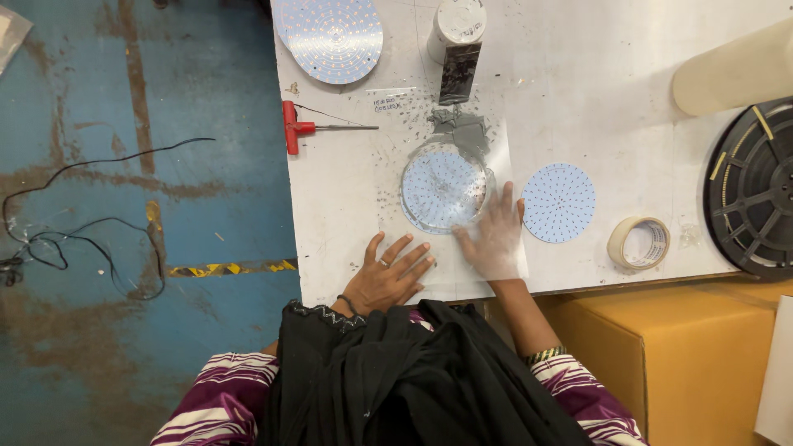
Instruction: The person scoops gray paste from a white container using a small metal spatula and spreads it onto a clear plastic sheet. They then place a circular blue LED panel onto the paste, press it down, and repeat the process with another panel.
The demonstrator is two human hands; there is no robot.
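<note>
1. Disc (443,188): a round pale-blue board dotted with small points, lying flat on the white bench (578,91) inside a clear ring, just ahead of both hands.
2. Left hand (387,277) rests flat, fingers spread, holding nothing.
3. Right hand (494,235), blurred, lies open with fingertips at the disc's near edge, beside a smaller dotted disc (558,202).
</note>
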